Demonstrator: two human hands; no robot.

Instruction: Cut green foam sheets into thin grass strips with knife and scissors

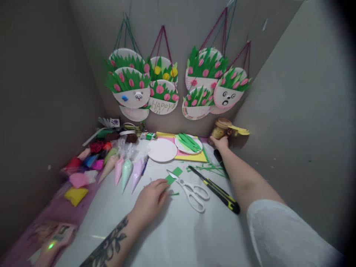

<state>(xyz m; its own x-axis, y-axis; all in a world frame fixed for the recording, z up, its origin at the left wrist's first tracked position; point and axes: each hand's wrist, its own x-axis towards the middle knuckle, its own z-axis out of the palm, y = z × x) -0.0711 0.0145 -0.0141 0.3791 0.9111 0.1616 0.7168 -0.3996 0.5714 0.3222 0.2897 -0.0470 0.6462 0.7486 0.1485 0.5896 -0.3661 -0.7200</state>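
Observation:
My left hand [151, 198] lies on the white table, its fingers stretched out at the edge of a green paper piece [177, 171]. A thin green strip [174, 194] sits by its thumb. White-handled scissors [194, 191] lie slightly open to its right, one blade over the green paper. At the back right, my right hand [221, 142] is closed around the lower part of a brown lidded cup [219, 129]; its far fingers are hidden. A black and yellow utility knife [219, 193] rests diagonally between the scissors and my right forearm.
A blank paper plate [162, 150] and another plate with green strips [189, 144] lie at the back. Filled piping bags [127, 174] and colourful packets [79, 180] are on the left. Green shreds [208, 169] lie near the knife. Decorated plate baskets [130, 87] hang on the wall.

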